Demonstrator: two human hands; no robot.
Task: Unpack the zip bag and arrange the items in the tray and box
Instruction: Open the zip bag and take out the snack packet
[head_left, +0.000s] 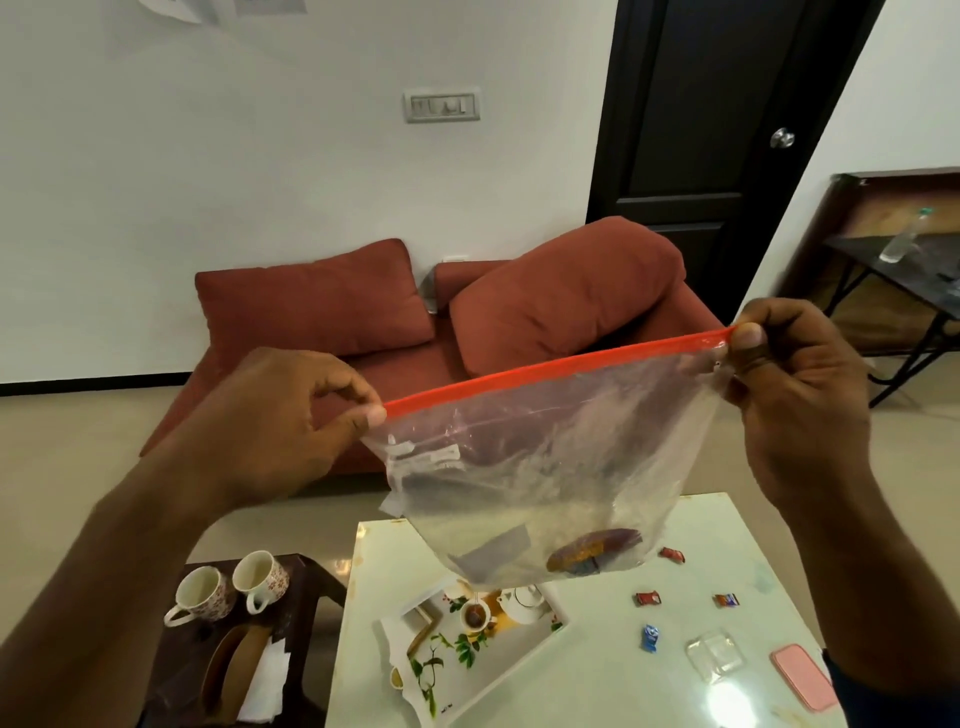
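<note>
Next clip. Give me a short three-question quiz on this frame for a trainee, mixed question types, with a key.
1. True or false: the zip bag lies flat on the table.
2. Which hands pinch the bag's red strip? A) left hand only B) right hand only C) both
3. Fill in: the two cups stand on the dark ____ table.

Key: 1 false, it is held up in the air; 2 C, one at each end; 3 side.
</note>
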